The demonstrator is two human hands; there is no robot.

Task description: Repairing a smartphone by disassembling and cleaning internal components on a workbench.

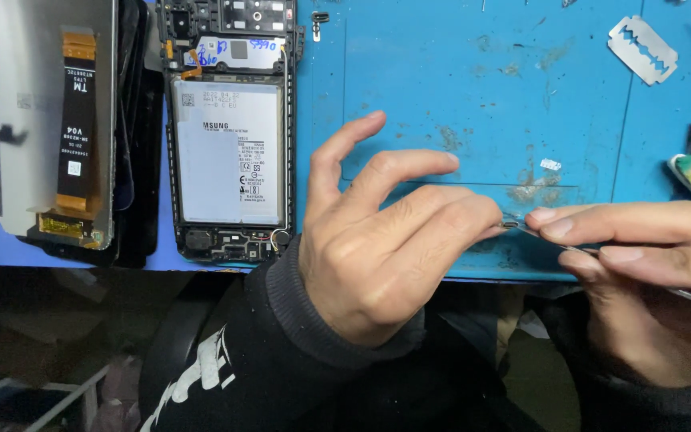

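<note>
Mat point(457, 72) open between phone point(229, 152) and razor blade point(642, 50).

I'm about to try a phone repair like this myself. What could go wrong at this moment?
1. The tiny part pinched between the left hand and the tweezers in the right hand sits near the mat's front edge; a slip could drop it to the floor.
2. The bare razor blade lies loose near the right hand and could cut it.
3. The opened phone lies with its battery exposed.
</note>
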